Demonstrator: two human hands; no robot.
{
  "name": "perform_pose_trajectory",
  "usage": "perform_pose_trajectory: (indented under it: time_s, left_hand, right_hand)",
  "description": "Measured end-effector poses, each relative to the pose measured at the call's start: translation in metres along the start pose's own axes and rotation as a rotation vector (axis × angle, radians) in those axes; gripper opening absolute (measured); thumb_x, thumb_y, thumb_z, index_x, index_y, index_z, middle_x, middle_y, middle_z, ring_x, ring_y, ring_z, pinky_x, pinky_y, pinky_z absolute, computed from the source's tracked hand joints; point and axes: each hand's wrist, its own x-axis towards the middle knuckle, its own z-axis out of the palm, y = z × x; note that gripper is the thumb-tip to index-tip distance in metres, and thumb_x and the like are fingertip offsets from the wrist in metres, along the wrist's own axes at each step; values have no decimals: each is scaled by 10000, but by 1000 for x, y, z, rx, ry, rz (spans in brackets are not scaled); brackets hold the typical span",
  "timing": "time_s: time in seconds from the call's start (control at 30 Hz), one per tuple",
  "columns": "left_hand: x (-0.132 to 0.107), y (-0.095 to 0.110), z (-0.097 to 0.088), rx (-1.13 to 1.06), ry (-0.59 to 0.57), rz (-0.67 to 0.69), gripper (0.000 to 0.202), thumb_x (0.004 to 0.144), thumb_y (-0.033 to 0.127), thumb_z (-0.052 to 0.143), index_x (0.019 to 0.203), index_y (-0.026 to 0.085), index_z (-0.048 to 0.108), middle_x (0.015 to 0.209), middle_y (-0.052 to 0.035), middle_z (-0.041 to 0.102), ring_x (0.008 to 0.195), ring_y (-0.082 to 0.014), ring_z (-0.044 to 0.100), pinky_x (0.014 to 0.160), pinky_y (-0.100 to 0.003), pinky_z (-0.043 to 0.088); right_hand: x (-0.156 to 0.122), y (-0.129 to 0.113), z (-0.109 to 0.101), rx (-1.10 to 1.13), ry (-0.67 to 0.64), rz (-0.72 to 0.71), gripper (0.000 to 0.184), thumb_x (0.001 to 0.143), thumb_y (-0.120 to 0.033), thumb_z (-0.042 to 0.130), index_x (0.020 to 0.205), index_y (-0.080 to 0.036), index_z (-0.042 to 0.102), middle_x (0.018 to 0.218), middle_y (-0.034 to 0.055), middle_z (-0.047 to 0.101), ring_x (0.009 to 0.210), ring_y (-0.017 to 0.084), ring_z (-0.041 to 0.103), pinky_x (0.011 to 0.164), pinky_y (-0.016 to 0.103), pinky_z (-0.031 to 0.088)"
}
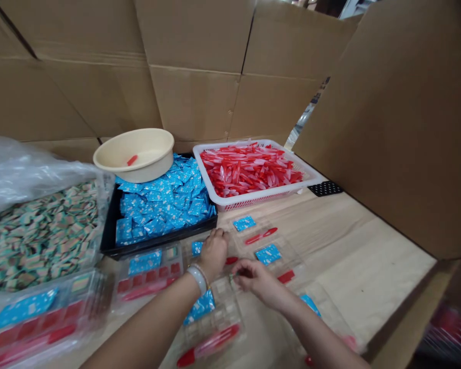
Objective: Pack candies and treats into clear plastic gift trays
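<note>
Left hand and right hand touch clear, compartmented plastic trays

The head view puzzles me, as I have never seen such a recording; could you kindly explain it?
There is no machine here: a person wears a camera on the head, looking forward and down at their own two bare hands. The left hand, with a wristband, and the right hand are close together over clear plastic trays on a wooden table; whether either grips anything is hard to tell. Behind them stand a black tray of blue packets with a cream bowl on top, and a white basket of red sticks. A bag of green and brown packets lies at the left, and cardboard walls surround it all.
</note>
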Motion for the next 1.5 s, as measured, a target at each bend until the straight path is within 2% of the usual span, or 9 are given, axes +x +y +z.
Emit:
perform_pose_trajectory:
  time_s: [0.1, 0.3, 0.4, 0.5, 0.67, 0.77, 0.97, 1.23, 1.5]
  left_hand:
    - [1, 1, 1, -11, 8, 3, 270, 795, 81, 325, 875, 119, 579, 891, -111, 540, 910, -211, 472, 813, -328, 364]
    - [-7, 3, -14, -63, 21, 48, 232, 789, 106, 365, 831, 146, 590, 892, -77, 549, 899, -177, 481, 808, -284, 378]
    - [-30, 1, -26, -176, 24, 55, 222, 787, 116, 381, 856, 173, 584, 948, -57, 534, 901, -160, 484, 807, -265, 382]
    - [-65, -3, -33, -380, -51, 75, 231, 797, 126, 367, 810, 194, 588, 903, -36, 543, 850, -144, 503, 785, -250, 393]
    - [-103, -9, -28, -421, -181, 70, 182, 734, 136, 459, 830, 207, 596, 947, -36, 529, 898, -160, 491, 819, -263, 382]
    - [-105, -8, -23, -371, -184, 48, 209, 719, 160, 484, 890, 217, 590, 997, -44, 523, 949, -186, 474, 852, -301, 365]
    - [-99, -1, -23, -328, -163, 58, 250, 715, 231, 509, 955, 237, 580, 1047, -52, 515, 971, -210, 469, 862, -335, 364]
    - [-98, 8, -15, -176, -121, 103, 236, 737, 171, 444, 921, 199, 590, 1055, -70, 523, 1013, -235, 442, 895, -385, 330]
    - [-91, 16, -10, -159, -81, 37, 221, 770, 141, 391, 904, 189, 560, 997, -70, 545, 922, -213, 499, 791, -346, 404]
  right_hand:
    - [-7, 4, 18, -127, 2, -6, 107, 618, -115, 489, 695, -168, 540, 550, -43, 495, 507, 97, 437, 476, 195, 329]
    - [-18, -5, 45, -535, 158, -118, 226, 621, -3, 415, 707, -161, 551, 701, 25, 569, 647, 139, 512, 611, 228, 381]
    - [-25, -7, 54, -666, 228, -128, 295, 634, 24, 377, 757, -157, 575, 808, 71, 582, 752, 167, 528, 690, 257, 394]
    - [-30, -4, 60, -714, 291, -139, 305, 673, 8, 377, 845, -156, 567, 849, 83, 586, 805, 185, 526, 723, 277, 394]
    - [-31, 5, 65, -810, 381, -172, 218, 742, -63, 389, 773, -165, 578, 765, 79, 584, 763, 212, 515, 705, 324, 377]
    - [-31, 9, 64, -701, 424, -176, 170, 750, -98, 408, 749, -169, 562, 755, 69, 581, 743, 207, 518, 686, 315, 376]
    - [-31, 7, 60, -384, 499, -28, 68, 741, -183, 454, 678, -190, 478, 604, 11, 547, 555, 166, 514, 526, 255, 375]
    - [-34, 4, 60, -549, 526, -65, 174, 741, -137, 407, 701, -192, 567, 693, 57, 594, 661, 201, 543, 629, 297, 401]
    - [-45, 10, 48, -755, 517, -159, 230, 744, -95, 378, 773, -168, 594, 806, 92, 549, 764, 211, 524, 692, 315, 419]
